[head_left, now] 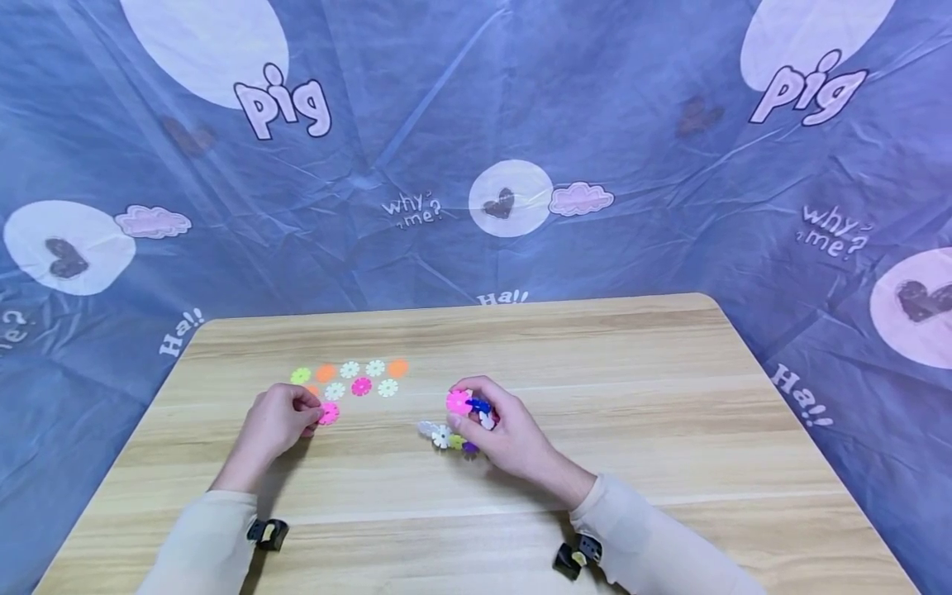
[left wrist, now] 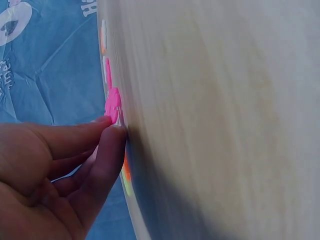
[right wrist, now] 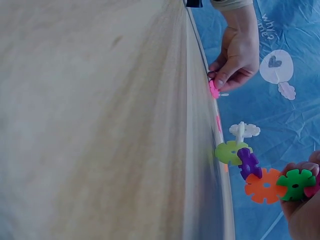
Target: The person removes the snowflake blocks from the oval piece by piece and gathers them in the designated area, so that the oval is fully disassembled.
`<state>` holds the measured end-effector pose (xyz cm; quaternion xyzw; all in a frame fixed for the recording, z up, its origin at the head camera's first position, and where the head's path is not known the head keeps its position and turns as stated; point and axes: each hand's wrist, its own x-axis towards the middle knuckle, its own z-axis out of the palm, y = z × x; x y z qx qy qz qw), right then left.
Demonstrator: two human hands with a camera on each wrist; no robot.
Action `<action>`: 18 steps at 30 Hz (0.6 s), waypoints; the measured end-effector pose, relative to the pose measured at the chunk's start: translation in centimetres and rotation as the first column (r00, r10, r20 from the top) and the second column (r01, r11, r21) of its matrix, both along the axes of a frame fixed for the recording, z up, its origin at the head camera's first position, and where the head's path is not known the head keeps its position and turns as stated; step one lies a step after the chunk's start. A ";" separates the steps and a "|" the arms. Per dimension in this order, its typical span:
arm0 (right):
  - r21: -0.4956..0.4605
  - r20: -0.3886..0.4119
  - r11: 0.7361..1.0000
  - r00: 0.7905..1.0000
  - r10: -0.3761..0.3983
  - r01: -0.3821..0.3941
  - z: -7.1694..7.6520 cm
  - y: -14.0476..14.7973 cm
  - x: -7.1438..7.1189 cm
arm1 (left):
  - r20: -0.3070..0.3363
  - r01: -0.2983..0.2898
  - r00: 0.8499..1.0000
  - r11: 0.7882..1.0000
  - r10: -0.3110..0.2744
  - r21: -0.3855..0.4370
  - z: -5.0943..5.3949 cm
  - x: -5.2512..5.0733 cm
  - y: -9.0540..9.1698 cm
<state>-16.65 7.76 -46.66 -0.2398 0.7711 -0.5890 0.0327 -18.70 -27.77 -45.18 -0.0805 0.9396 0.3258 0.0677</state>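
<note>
My left hand [head_left: 271, 423] pinches a pink flower-shaped interlocking disc [head_left: 329, 413] between thumb and fingertips, low over the table at the left; in the left wrist view this pink disc [left wrist: 114, 104] stands tilted. My right hand [head_left: 515, 431] grips a curved chain of joined flower discs [head_left: 441, 436] near the table's middle. At its upper end sits a pink disc [head_left: 459, 402] by the thumb and fingers. The right wrist view shows the chain's white, yellow-green, purple, orange [right wrist: 265, 186] and green discs [right wrist: 296, 185]; part of it is hidden by the hand.
Loose discs lie flat in rows beyond my left hand: a yellow-green one [head_left: 301, 376], orange ones [head_left: 398, 368], several white ones [head_left: 387, 387] and a pink one [head_left: 361, 386]. The wooden table [head_left: 595, 355] ends at a blue printed cloth [head_left: 416, 157].
</note>
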 end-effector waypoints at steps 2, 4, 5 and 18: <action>0.001 -0.003 1.000 1.000 -0.002 0.002 0.0 0.0 0.0 | 0.006 -0.002 1.000 1.000 0.002 -0.014 0.0 -0.1 0.0; 0.001 -0.005 1.000 1.000 -0.003 0.003 0.0 0.0 0.0 | 0.011 -0.001 1.000 1.000 0.002 -0.029 0.0 -0.1 -0.1; 0.002 -0.006 1.000 1.000 -0.003 0.003 0.0 0.0 0.0 | 0.018 -0.002 1.000 0.999 0.003 -0.037 0.0 -0.2 -0.1; 0.001 -0.014 1.000 1.000 0.001 -0.001 -0.3 0.1 0.0 | -0.072 0.088 0.993 0.996 -0.089 -0.026 0.2 0.5 -0.1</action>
